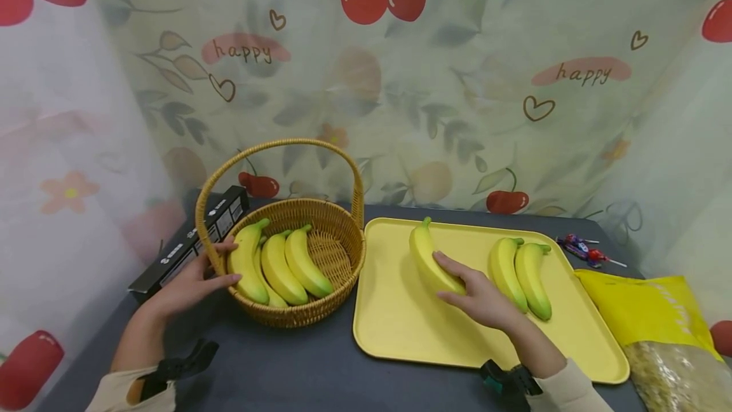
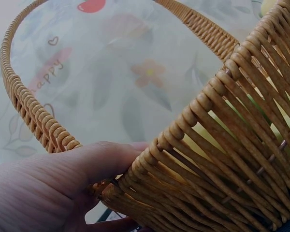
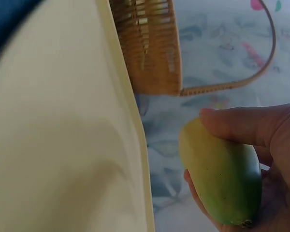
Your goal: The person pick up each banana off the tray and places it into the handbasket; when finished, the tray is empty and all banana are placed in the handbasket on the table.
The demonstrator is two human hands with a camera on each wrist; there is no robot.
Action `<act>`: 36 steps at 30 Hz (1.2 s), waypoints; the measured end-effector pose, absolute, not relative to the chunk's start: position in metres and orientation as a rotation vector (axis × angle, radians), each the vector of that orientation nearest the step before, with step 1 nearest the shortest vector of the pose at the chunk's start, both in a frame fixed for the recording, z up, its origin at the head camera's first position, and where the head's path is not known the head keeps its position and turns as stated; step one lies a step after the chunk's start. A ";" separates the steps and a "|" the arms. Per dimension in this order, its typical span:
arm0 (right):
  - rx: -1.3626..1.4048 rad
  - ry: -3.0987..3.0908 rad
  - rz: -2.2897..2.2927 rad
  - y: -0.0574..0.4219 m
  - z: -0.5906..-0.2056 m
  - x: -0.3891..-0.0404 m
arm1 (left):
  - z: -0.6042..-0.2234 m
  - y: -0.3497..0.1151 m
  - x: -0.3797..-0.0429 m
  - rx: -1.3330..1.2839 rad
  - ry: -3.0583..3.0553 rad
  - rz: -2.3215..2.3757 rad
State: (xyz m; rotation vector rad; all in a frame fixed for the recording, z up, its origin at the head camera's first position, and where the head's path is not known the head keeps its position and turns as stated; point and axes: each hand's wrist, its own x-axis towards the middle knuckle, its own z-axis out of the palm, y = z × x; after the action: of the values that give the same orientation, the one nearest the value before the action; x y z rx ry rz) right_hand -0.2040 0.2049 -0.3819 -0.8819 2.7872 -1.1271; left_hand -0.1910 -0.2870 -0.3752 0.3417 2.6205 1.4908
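My left hand (image 1: 191, 278) grips the left rim of a wicker basket (image 1: 294, 319) near the foot of its arched handle. In the left wrist view the thumb lies over the woven rim (image 2: 183, 121), with other fingers partly hidden outside. Several yellow bananas (image 1: 284, 269) lie side by side in the basket's left and middle. My right hand (image 1: 477, 291) holds another banana (image 1: 424, 253) above the yellow tray (image 1: 412, 336), thumb on one side and fingers around the other. Its green tip shows in the right wrist view. Two more bananas (image 1: 533, 278) rest on the tray's right half.
Left of the basket lies a long black box (image 1: 189, 240). Wrapped lollipops (image 1: 586, 250) lie beyond the tray's right edge, and a yellow-topped bag (image 1: 657, 310) stands beside that edge. A patterned curtain (image 1: 366, 94) hangs behind the dark table (image 1: 297, 367).
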 end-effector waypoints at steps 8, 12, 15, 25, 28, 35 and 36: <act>-1.017 2.627 -1.156 0.187 -0.370 -0.186 | -0.374 -0.289 -0.189 0.336 2.614 1.494; -1.141 2.582 -1.089 0.175 -0.360 -0.180 | -0.375 -0.289 -0.189 0.329 2.611 1.496; -1.229 2.531 -1.040 0.163 -0.350 -0.180 | -0.375 -0.289 -0.189 0.323 2.608 1.501; -1.385 2.390 -0.923 0.111 -0.326 -0.201 | -0.379 -0.290 -0.191 0.332 2.614 1.494; -1.386 2.370 -0.856 0.093 -0.321 -0.214 | -0.378 -0.289 -0.191 0.323 2.615 1.491; -1.398 2.334 -0.659 0.048 -0.314 -0.246 | -0.376 -0.289 -0.191 0.301 2.613 1.485; -1.391 2.334 -0.636 0.041 -0.314 -0.250 | -0.376 -0.289 -0.191 0.303 2.614 1.484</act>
State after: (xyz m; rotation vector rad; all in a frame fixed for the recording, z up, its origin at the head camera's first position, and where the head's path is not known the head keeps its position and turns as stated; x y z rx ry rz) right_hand -0.2501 0.0414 -0.3140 -1.3910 2.3340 -0.6363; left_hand -0.1914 -0.2887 -0.3763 0.3026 2.6136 1.4842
